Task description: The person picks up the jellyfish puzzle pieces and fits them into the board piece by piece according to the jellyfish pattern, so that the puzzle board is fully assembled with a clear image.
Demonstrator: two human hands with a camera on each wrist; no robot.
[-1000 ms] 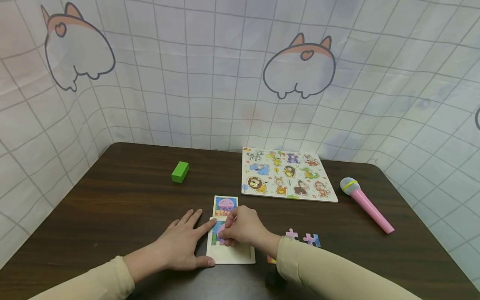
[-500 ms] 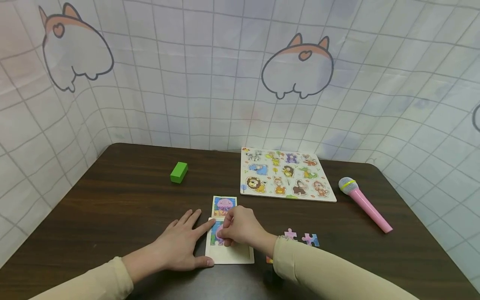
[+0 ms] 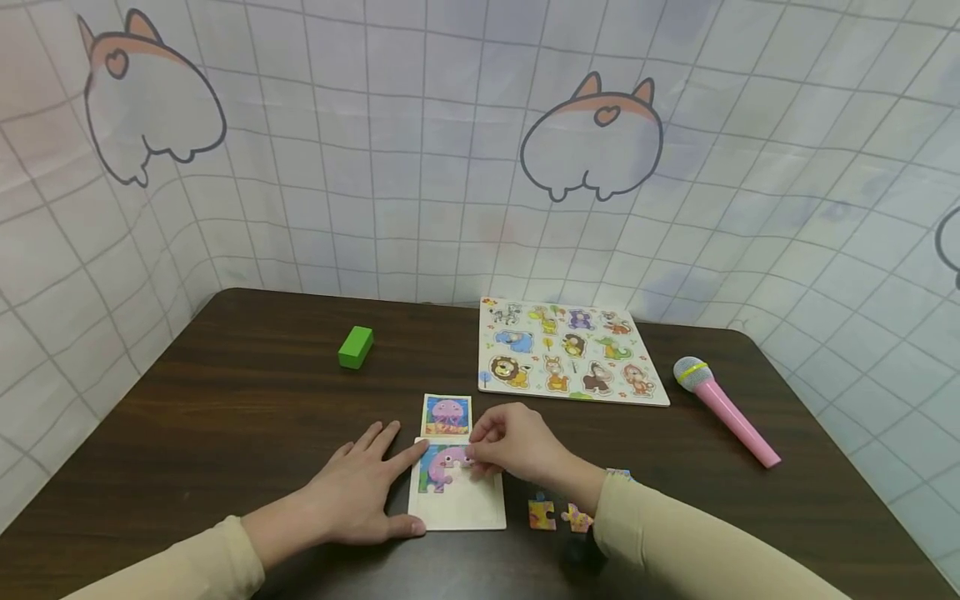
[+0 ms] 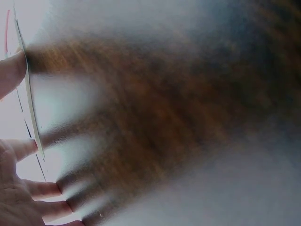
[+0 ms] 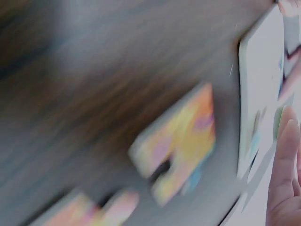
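The grip of the right hand (image 3: 517, 442) was curled over the upper right of the puzzle tray (image 3: 472, 512); whether it held a piece could not be determined. The grip of the left hand (image 3: 352, 492) was spread, contacting the tray's left side. The tray contained a partial jellyfish picture (image 3: 435, 472). Loose pieces (image 3: 542, 514) lay to its right on the surface (image 3: 262, 400), a jellyfish card (image 3: 447, 417) just beyond.

The puzzle tray (image 3: 468, 511) looks matt wood, the backdrop (image 3: 420, 229) creased cloth.
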